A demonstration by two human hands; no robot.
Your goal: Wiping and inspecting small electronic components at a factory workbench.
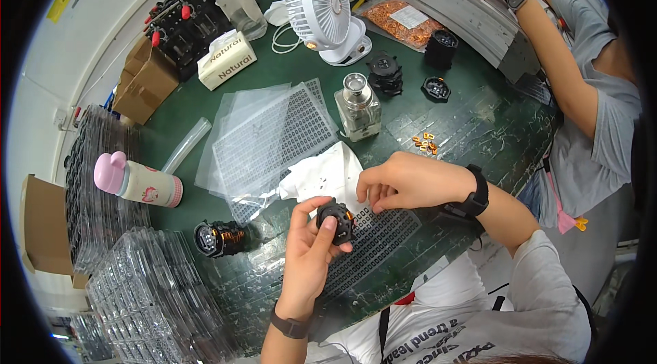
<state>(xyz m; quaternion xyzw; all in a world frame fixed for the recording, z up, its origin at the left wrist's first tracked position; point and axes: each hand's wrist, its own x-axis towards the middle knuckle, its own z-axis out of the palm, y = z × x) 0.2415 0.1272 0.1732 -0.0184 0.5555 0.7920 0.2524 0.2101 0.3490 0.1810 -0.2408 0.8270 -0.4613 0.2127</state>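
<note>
My left hand [308, 248] grips a round black plastic part [343, 227] with a small orange piece at its edge; the thumb presses on its face. Just right of it, my right hand [414, 183] is bent down with curled fingers, its fingertips close above a sheet of small dark stickers [376, 251]. Whatever those fingertips pinch, if anything, is hidden. Beyond the hands lies a crumpled white cloth [332, 167]. Left of the held part, a stack of similar black parts [220, 239] rests on its side. Several small orange pieces [426, 145] are scattered beyond my right hand.
Behind the cloth stand a glass pump bottle [359, 118] and a white fan [325, 11]. More black parts [385, 75] sit nearby. Clear trays [147, 295] and a pink-capped bottle [147, 183] occupy the left. A co-worker's arm [547, 56] is at right.
</note>
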